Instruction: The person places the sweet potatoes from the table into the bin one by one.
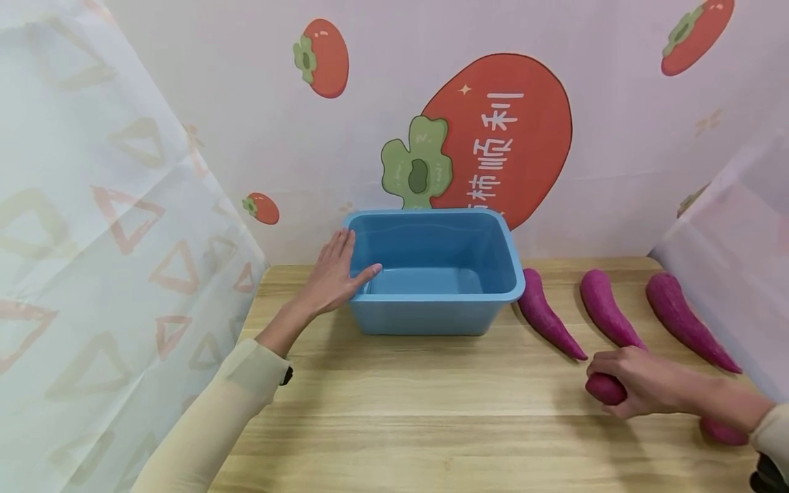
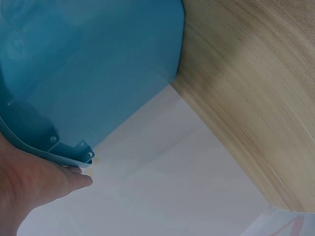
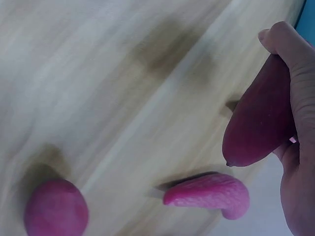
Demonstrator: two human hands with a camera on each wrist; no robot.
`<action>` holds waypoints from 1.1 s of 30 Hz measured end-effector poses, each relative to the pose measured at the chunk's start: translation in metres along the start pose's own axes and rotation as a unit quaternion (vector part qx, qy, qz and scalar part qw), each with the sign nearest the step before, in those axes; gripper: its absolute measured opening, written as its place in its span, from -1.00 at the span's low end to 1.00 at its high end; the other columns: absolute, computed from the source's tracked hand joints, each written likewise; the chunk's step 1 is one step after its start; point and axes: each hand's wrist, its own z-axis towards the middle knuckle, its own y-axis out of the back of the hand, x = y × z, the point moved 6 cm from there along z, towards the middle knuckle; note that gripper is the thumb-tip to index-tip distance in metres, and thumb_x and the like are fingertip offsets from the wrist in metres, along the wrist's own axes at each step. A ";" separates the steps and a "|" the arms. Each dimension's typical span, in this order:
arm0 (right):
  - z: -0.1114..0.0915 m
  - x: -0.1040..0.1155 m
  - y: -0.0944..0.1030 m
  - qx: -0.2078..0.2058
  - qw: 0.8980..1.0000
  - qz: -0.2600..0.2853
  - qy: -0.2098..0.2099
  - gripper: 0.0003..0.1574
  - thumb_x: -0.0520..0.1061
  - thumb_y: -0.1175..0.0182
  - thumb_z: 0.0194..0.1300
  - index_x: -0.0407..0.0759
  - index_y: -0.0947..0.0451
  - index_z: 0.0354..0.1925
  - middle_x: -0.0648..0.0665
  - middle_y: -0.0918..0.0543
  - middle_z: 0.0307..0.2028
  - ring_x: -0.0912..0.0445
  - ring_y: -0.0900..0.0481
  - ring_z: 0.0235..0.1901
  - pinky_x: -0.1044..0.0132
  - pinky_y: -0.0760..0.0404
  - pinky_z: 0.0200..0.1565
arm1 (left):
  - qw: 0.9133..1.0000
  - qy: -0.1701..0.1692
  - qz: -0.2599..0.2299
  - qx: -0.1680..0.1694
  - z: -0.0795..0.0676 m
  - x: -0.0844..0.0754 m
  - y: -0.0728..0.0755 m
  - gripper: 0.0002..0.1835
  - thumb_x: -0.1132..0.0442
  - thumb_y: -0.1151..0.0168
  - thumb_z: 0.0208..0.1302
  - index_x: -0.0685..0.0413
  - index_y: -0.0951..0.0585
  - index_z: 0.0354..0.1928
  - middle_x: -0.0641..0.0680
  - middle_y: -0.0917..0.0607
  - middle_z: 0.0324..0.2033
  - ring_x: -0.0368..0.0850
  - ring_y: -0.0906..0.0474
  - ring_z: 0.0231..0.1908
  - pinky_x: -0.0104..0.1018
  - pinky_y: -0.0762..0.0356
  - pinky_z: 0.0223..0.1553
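I have the right hand [image 1: 647, 383] curled round a sweet potato [image 1: 606, 389], one rounded end showing past the fingers; I judge it to be raised off the table [image 1: 431, 424]. From that grip, the basin [image 1: 431, 298] lies to the left and farther off, its long sides running left to right. The hand hides part of the sweet potato, so I can't settle its long axis against the rim. My left hand [image 1: 333, 277], well apart from it, rests straight-fingered on the basin's left rim, thumb over the inside. Room for a leftward move lies across the near tabletop; three tapered sweet potatoes [image 1: 548, 316] right of the basin make a low path tighter there.
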 end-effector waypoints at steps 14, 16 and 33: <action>0.038 0.009 0.024 0.043 0.999 0.012 -0.017 -0.38 -0.11 -0.73 -0.22 0.13 -0.62 -0.18 0.39 -0.52 -0.34 0.56 -0.35 -0.46 0.71 -0.29 -0.50 | 1.000 0.000 0.008 0.004 -0.003 -0.001 0.000 0.17 -0.52 0.12 0.47 0.21 0.21 0.70 0.21 0.22 0.71 0.16 0.41 0.69 0.15 0.36 0.65; 0.043 0.010 0.026 0.046 0.999 0.011 -0.017 -0.39 -0.10 -0.72 -0.21 0.15 -0.61 -0.19 0.40 -0.49 -0.35 0.57 -0.33 -0.47 0.71 -0.28 -0.50 | 1.000 0.000 0.008 0.004 -0.003 0.000 -0.001 0.18 -0.54 0.13 0.46 0.21 0.21 0.70 0.21 0.22 0.71 0.16 0.41 0.69 0.15 0.36 0.65; 0.084 0.020 0.052 0.043 0.999 -0.018 0.001 -0.46 -0.10 -0.73 -0.20 0.04 -0.63 -0.26 0.33 -0.48 -0.43 0.53 -0.30 -0.47 0.68 -0.26 -0.51 | 1.000 -0.002 0.011 0.004 -0.002 -0.002 0.000 0.16 -0.48 0.08 0.48 0.23 0.22 0.70 0.23 0.20 0.70 0.16 0.41 0.69 0.15 0.38 0.65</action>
